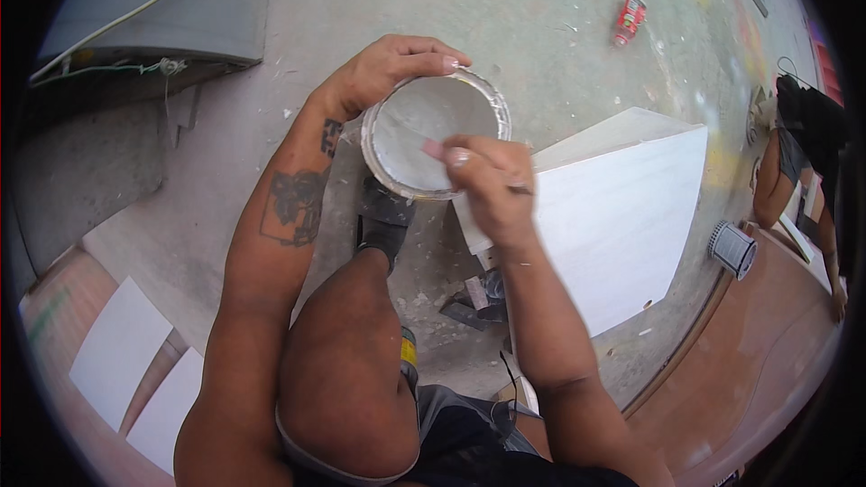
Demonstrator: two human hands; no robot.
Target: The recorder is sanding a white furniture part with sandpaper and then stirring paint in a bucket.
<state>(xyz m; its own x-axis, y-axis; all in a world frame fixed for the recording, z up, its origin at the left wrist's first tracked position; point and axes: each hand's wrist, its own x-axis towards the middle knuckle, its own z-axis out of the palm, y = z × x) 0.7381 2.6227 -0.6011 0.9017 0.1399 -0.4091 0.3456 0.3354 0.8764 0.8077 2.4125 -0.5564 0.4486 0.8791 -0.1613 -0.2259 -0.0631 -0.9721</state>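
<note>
A round bucket [368, 146] with a paint-crusted rim holds a smooth whitish-grey paste, and sits in front of me above my shod foot. My left hand [397, 63] grips its far left rim, thumb along the edge and fingers over the outer side. Over the bucket's right side, my right hand [494, 179] is closed round a slim tool, slightly blurred by motion. A dark bit of the tool's end [520, 189] sticks out by the palm; its kind is mostly hidden by the fingers.
A white panelled box [622, 207] stands right of the bucket. A metal can [732, 250] is by a brownish board [758, 343], near another person [803, 144]. A red bottle [630, 21] lies on the floor. White panels [122, 352] lie at lower left, below a grey cabinet [171, 9].
</note>
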